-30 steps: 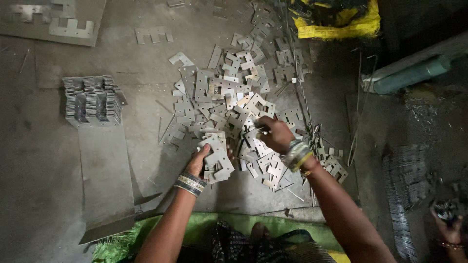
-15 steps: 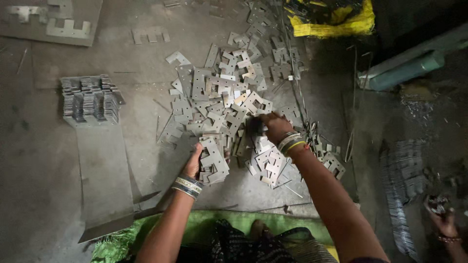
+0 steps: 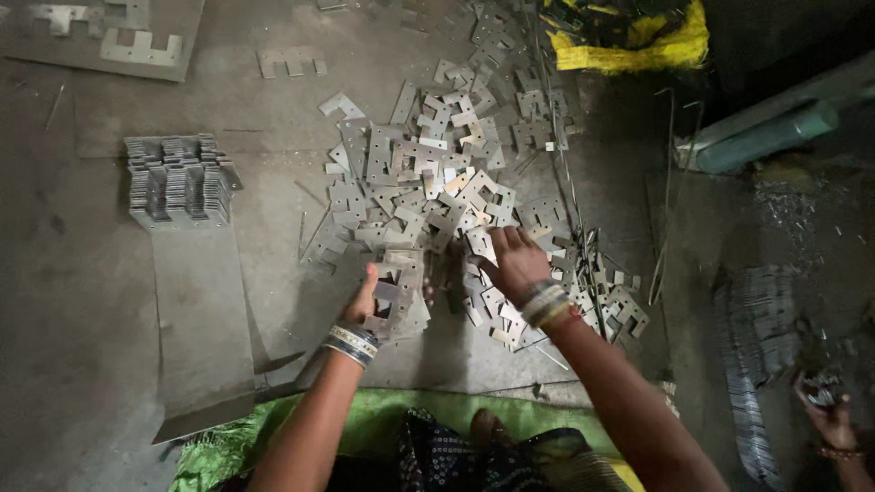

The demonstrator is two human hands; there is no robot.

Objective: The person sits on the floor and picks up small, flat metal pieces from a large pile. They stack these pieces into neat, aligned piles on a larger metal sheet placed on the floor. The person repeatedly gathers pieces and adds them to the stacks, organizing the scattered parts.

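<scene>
Compared with half a second earlier, the right hand (image 3: 516, 262) is sitting a little lower and nearer the person, its fingers now bending down onto the loose metal stampings (image 3: 437, 182) at the near edge of the heap rather than reaching up into it. Whether those fingers are pinching a piece cannot be told, since the back of the hand is covering them. The left hand (image 3: 374, 305) is staying where it was, curled around a small gathered stack of plates (image 3: 399, 293), thumb on the near side and fingers wrapped over the far edge. Both wrists are wearing bangles.

The stampings are lying scattered across the middle of a grey concrete floor (image 3: 73, 301), spreading away from the hands toward the top of the view. To the left, a tidy stacked bundle of plates (image 3: 175, 179) is resting at the far end of a long flat metal sheet (image 3: 200, 319). A green cloth (image 3: 392, 424) is lying under the person's knees. A yellow sack (image 3: 629, 46) is sitting at the upper right beside a greenish pipe (image 3: 761, 137). At the lower right edge, another person's hand (image 3: 825, 410) is holding small metal bits.
</scene>
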